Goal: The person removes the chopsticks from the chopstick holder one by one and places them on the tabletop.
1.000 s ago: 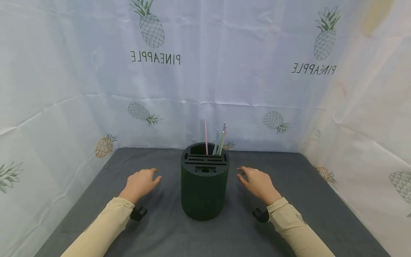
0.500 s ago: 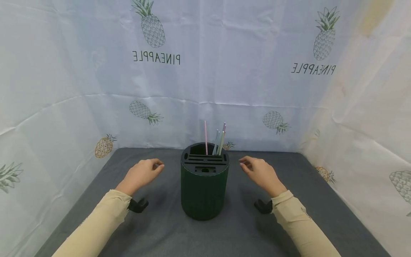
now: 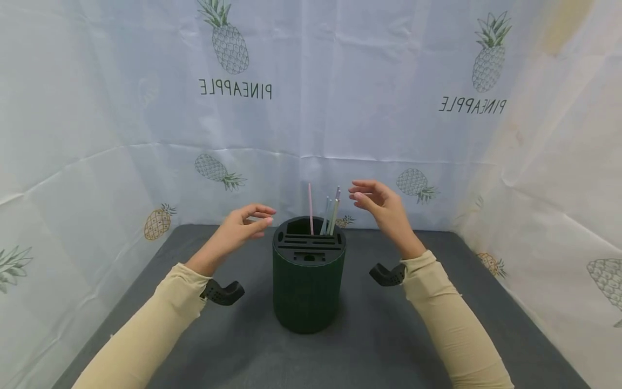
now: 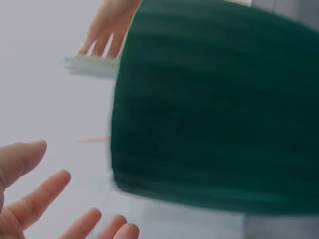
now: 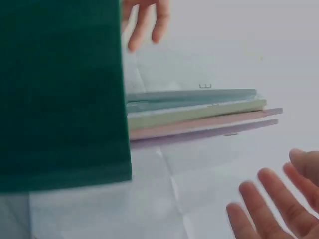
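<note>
Grey tabletop (image 3: 389, 346): upright straws (image 3: 332, 210) stand just beside your right hand (image 3: 381, 208); left hand (image 3: 240, 227) farther; both open, empty.

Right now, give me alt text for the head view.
Two open hands, left hand and right hand, hover either side of pastel straws standing in a dark green holder on a grey table.

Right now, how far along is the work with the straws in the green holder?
Nothing looks done yet: the pastel straws and a pink straw stand in the dark green holder. In hand: the right hand is raised beside the straw tips, the left hand beside the rim, both holding nothing. Any handling of straws remains.
</note>
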`<state>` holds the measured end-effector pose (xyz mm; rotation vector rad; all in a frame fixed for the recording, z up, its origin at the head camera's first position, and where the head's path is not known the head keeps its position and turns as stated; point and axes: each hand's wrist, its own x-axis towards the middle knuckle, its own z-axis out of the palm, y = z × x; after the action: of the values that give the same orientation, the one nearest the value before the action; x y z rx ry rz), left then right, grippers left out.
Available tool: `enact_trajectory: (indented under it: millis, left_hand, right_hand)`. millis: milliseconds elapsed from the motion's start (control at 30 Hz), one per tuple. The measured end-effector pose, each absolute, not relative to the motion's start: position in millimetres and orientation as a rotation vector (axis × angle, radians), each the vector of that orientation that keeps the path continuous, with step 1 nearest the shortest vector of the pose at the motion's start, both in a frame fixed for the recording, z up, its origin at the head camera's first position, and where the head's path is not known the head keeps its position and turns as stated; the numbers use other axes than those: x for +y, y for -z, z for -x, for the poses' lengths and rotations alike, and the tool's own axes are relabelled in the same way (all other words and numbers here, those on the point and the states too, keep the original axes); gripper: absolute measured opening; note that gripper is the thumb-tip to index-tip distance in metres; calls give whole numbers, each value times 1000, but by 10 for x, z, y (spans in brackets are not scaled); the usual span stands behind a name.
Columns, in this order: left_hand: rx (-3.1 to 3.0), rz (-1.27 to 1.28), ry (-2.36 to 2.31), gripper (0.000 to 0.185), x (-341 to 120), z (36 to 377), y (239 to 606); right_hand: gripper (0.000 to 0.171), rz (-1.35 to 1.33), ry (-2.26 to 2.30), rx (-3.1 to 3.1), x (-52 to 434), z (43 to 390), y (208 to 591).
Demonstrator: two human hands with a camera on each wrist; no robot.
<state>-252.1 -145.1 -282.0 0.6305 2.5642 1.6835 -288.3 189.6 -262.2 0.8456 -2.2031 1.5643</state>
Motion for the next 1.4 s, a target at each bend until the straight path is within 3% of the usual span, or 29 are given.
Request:
enact_trajectory:
  millis: [333, 867, 1400]
  left_hand:
    - [2324, -463, -1834, 44, -1328, 2504, 3036]
    - [2355, -442, -1810, 41, -1312, 2497, 3091]
    - [2326, -467, -1819, 43, -1334, 2511, 3093]
  right_hand:
    - [34, -964, -2007, -2218, 1741, 3049, 2765]
    - [15, -1066, -2027, -2286, 1688, 3087, 2893]
    - [15, -1049, -2022, -2294, 1675, 3091, 2865]
